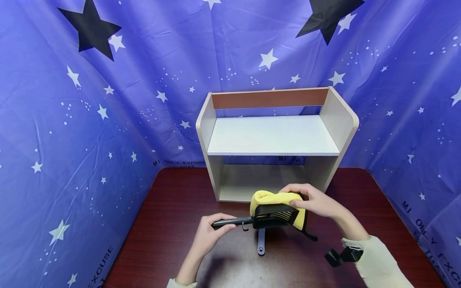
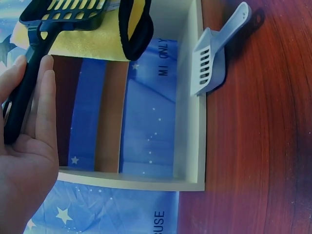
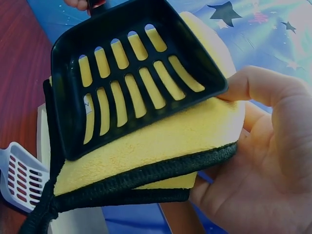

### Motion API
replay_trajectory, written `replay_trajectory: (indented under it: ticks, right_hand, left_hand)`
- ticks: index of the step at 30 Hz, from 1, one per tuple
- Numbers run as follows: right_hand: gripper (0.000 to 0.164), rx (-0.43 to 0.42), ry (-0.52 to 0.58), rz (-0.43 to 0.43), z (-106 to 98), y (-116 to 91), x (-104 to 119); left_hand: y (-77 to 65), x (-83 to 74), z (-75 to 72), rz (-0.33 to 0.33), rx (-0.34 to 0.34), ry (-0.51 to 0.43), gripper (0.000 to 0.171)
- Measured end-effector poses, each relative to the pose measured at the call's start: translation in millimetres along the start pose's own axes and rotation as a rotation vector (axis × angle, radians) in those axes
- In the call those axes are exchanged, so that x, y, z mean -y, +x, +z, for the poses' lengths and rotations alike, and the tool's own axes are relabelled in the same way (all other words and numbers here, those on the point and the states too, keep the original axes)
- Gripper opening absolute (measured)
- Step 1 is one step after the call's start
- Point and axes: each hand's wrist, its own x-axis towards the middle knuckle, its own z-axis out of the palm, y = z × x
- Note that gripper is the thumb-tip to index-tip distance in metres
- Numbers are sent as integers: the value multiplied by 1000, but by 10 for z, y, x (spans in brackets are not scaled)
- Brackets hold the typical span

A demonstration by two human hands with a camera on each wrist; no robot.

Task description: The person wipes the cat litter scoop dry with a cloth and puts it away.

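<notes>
My left hand (image 1: 210,234) grips the handle of a black slotted litter scoop (image 1: 273,216), raised over the table. With my right hand (image 1: 315,200) I hold a folded yellow cloth (image 1: 264,197) with black edging, thumb on top. The cloth lies against the scoop's far side, and its yellow shows through the slots in the right wrist view. A black loop hangs from one cloth corner. Below them on the table lies a pale grey litter scoop (image 2: 208,66), with only its handle showing in the head view.
A two-tier shelf unit (image 1: 273,136) with a white upper board stands at the back of the dark red wooden table (image 1: 173,200). Blue star-patterned curtains (image 1: 144,100) hang behind and on both sides. A small black device (image 1: 342,256) is strapped at my right wrist.
</notes>
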Motion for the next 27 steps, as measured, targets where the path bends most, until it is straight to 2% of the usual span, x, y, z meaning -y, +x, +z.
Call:
replay_trajectory:
  ticks: [10,20,27]
  right_hand:
    - [32,-43,-18,-53,-32,-64,-11]
    - [29,-63,-16,-13,-80,-180,-57]
    - [28,-68,-14,-24,-104,-228,-68]
  left_hand:
    - [-6,32,-45,-8,-43,9,15]
    - [-8,15,-79,-34,-77,16,15]
    - [-4,-3,-89,-49,-96,37,15]
